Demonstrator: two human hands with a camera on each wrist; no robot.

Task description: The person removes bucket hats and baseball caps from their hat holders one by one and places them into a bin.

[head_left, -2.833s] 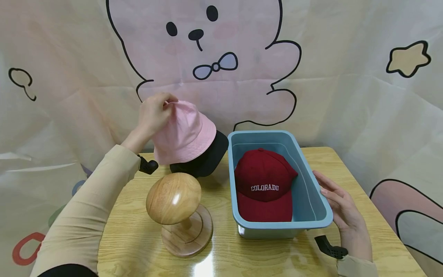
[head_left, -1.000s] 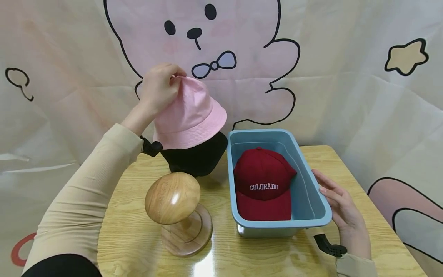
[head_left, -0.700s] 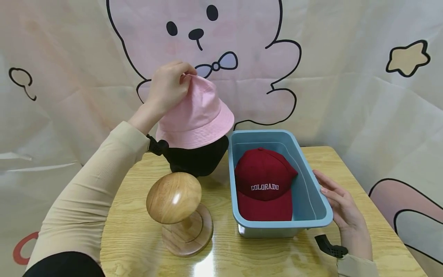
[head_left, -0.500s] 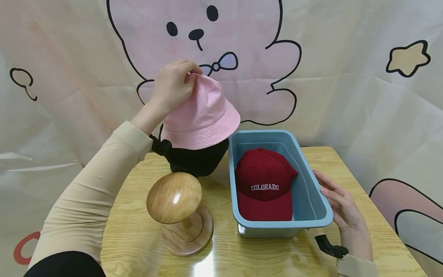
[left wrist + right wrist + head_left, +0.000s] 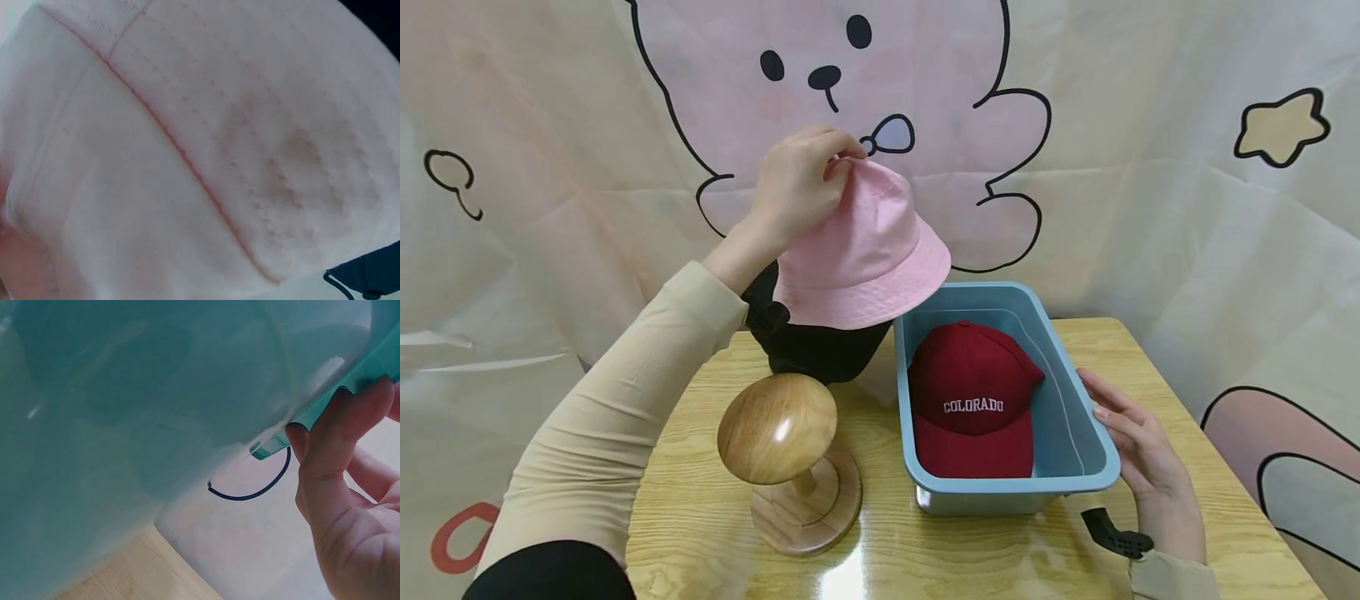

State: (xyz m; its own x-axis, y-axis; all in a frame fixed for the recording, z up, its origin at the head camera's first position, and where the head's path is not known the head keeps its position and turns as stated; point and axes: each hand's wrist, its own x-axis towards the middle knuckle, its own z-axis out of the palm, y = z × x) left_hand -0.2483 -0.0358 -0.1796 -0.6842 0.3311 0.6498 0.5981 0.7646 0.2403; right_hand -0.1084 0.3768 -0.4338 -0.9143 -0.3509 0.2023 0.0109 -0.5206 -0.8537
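A pink bucket hat (image 5: 868, 250) hangs by its crown from my left hand (image 5: 801, 183), whose thumb and fingers pinch it. Its brim overlaps the far left corner of the blue plastic bin (image 5: 1075, 400) in the head view. In the left wrist view the hat's stitched brim (image 5: 269, 125) fills most of the frame. Behind and below it shows a black hat (image 5: 827, 350), partly hidden. My right hand (image 5: 1150, 458) holds the bin's right rim, fingertips at its lip (image 5: 369, 378). Inside the bin lies a dark red COLORADO baseball cap (image 5: 973, 379), brim towards me.
A wooden hat stand (image 5: 778, 429) with a rounded top and round base stands left of the bin, in front of the black hat. The wooden table (image 5: 700, 517) backs onto a cartoon-printed cloth (image 5: 1112, 208).
My left hand has lifted the pink bucket hat off the black hat and carried it right, towards the bin. My right hand, the bin and the red cap have stayed in place.
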